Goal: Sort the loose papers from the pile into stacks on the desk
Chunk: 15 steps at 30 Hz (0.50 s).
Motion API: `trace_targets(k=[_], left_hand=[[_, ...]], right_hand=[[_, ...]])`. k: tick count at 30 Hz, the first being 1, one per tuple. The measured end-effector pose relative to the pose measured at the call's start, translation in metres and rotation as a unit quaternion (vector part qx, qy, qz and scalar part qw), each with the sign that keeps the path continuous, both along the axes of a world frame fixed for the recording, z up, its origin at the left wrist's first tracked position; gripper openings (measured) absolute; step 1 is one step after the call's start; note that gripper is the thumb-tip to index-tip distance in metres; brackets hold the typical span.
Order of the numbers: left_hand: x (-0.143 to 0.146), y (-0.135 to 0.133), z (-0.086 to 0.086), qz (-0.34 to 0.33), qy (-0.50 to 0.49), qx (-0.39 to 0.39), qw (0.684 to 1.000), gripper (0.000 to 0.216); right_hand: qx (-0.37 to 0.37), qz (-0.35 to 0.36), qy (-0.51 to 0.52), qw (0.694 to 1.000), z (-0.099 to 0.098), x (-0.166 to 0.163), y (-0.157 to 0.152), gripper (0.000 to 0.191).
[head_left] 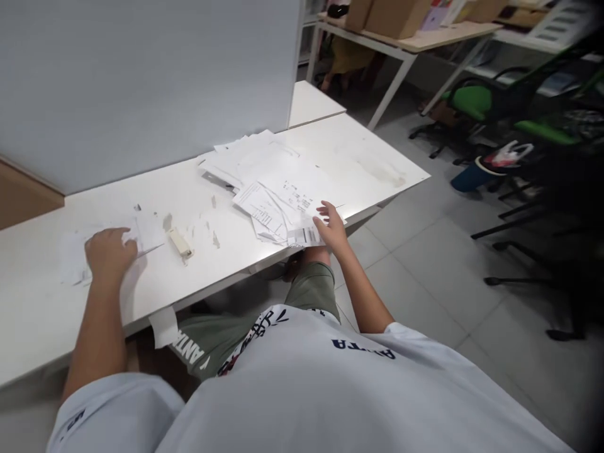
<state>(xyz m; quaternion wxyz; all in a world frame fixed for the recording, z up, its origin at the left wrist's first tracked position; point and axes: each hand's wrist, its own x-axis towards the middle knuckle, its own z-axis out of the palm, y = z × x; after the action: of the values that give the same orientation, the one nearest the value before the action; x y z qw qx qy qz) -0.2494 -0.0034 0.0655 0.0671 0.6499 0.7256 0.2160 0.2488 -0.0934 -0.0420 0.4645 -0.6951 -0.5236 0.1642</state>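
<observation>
- White desk (368, 163) runs in front of me, backed by a pale partition panel (141, 82); beyond its far right corner are a second table (425, 41) with cardboard boxes and green office chairs (467, 100) on a tiled floor.
- My left hand (110, 253) rests knuckles-up on loose sheets (70, 258) near the desk's left end, close to the front edge. The fingers are curled under, and I cannot tell whether they pinch a sheet or only press on it.
- My right hand (331, 228) lies at the front edge, fingers spread and flat on a barcode slip (304, 236), gripping nothing.
- That slip is the nearest piece of a fanned pile of papers (268, 176) that reaches back toward the panel.
- Between my hands lies a small cream tool (180, 243), possibly a stapler, with torn paper scraps (214, 239) scattered just beside it.
</observation>
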Motion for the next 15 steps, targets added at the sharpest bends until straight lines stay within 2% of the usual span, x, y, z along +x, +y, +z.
trace_targets(k=[2, 4, 8, 11, 15], left_hand=[[-0.023, -0.005, -0.021, -0.001, 0.049, -0.061, 0.997, 0.044], [-0.04, -0.012, -0.04, 0.003, 0.061, -0.064, 0.996, 0.055], [-0.051, -0.018, -0.066, 0.047, 0.011, 0.033, 0.998, 0.053], [-0.055, -0.013, -0.077, 0.084, -0.045, 0.085, 0.992, 0.052], [-0.064, -0.007, -0.086, 0.078, -0.056, 0.15, 0.984, 0.047]], right_hand=[[-0.019, 0.027, -0.101, 0.994, -0.006, -0.01, 0.012, 0.067], [-0.061, 0.038, -0.176, 0.982, -0.013, -0.02, 0.023, 0.075], [-0.099, 0.0, -0.236, 0.967, -0.016, -0.028, 0.036, 0.066], [-0.09, -0.02, -0.258, 0.962, -0.011, -0.026, 0.036, 0.057], [-0.099, -0.029, -0.292, 0.951, -0.004, -0.027, 0.042, 0.052]])
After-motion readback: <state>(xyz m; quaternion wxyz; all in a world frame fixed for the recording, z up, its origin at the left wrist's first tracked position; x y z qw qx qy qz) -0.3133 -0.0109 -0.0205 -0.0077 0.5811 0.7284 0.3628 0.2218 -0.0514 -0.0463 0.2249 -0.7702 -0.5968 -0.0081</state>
